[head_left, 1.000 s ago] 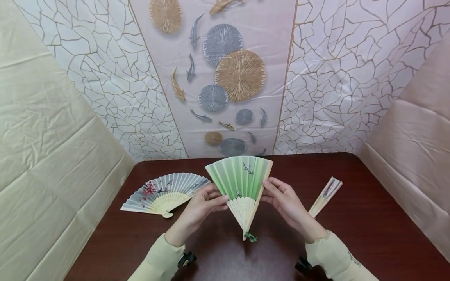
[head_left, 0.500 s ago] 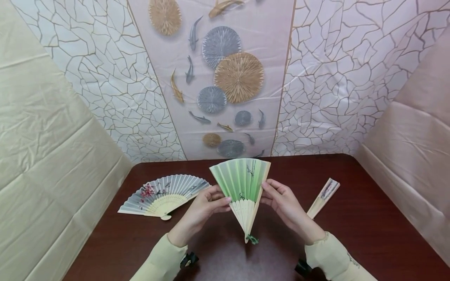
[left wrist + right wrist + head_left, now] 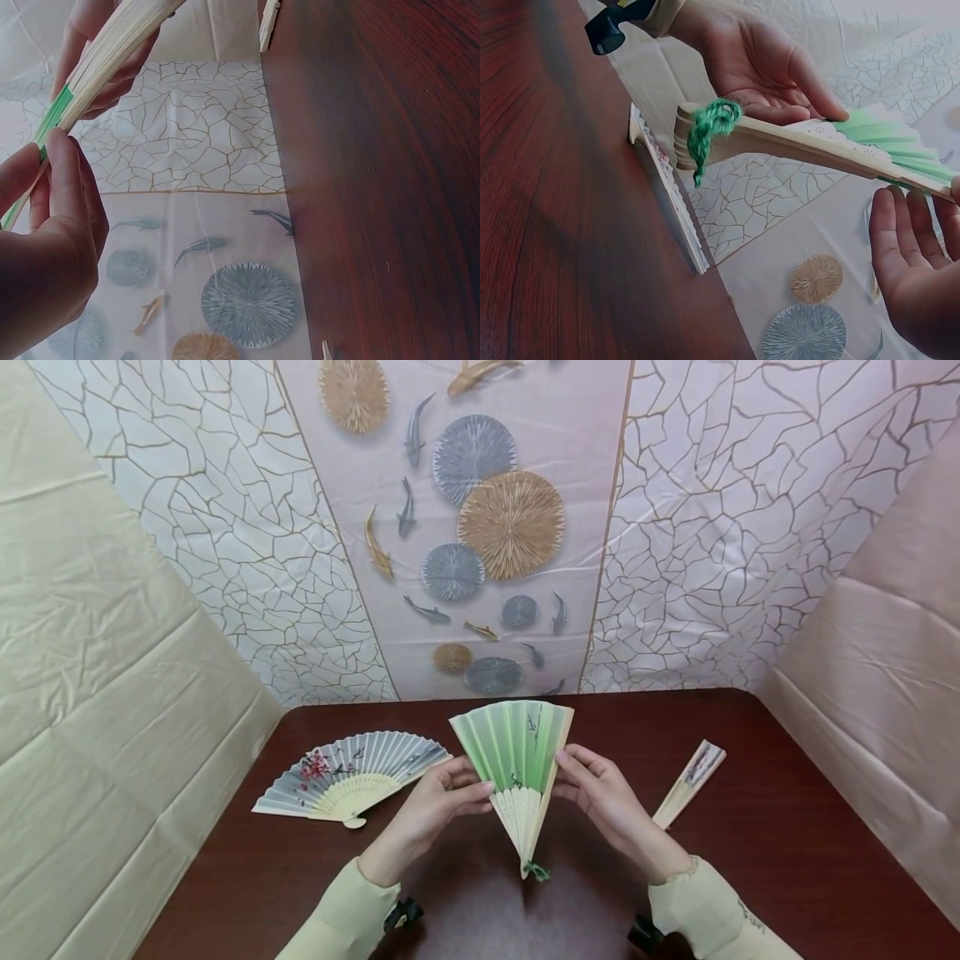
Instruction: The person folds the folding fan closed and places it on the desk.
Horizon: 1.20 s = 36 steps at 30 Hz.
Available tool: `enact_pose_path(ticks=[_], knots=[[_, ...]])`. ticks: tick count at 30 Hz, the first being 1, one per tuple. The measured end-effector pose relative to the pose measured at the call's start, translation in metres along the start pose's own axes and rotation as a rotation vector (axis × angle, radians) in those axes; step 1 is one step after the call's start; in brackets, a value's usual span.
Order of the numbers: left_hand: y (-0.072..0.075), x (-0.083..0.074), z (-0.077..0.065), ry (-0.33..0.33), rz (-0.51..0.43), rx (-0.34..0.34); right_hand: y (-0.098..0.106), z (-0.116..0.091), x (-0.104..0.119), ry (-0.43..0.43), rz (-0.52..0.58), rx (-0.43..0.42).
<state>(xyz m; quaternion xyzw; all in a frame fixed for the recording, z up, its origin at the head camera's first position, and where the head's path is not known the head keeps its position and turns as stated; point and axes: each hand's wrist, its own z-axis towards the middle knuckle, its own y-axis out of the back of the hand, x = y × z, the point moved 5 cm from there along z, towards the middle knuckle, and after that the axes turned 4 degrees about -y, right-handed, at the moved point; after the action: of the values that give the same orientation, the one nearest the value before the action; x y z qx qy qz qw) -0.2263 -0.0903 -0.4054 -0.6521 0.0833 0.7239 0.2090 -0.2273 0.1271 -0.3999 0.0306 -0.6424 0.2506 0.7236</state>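
Between both hands a green folding fan (image 3: 513, 747) is held partly spread above the table, its pale ribs meeting at the bottom. A green cord (image 3: 712, 127) is tied at the pivot end. My left hand (image 3: 442, 793) pinches the fan's left edge, thumb in front and fingers behind. On the other edge, my right hand (image 3: 603, 789) pinches the outer rib between thumb and fingers. In the left wrist view the fan's ribs (image 3: 112, 64) run edge-on past the fingers.
A spread grey fan (image 3: 352, 777) with pink blossoms lies at the left of the dark red table (image 3: 787, 860). To the right is a folded fan (image 3: 691, 783). A patterned cloth backdrop (image 3: 690, 527) rises behind, with beige cloth walls at both sides.
The green fan has narrowed somewhat; its left edge and my left hand have shifted slightly right, and its right edge slightly left. Both hands keep their hold. The other fans stay put.
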Motion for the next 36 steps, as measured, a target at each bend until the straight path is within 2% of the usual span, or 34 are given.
enact_pose_path(ticks=[14,28,36], knots=[[0.003,0.004,0.001,0.023,-0.028,-0.016,-0.003,0.001,-0.003,-0.029,0.008,0.011],[0.001,0.003,0.000,0.025,-0.061,0.025,-0.008,0.000,-0.004,-0.043,-0.020,0.020],[-0.001,0.004,-0.003,0.025,-0.063,0.083,-0.011,-0.002,-0.009,-0.054,-0.056,0.024]])
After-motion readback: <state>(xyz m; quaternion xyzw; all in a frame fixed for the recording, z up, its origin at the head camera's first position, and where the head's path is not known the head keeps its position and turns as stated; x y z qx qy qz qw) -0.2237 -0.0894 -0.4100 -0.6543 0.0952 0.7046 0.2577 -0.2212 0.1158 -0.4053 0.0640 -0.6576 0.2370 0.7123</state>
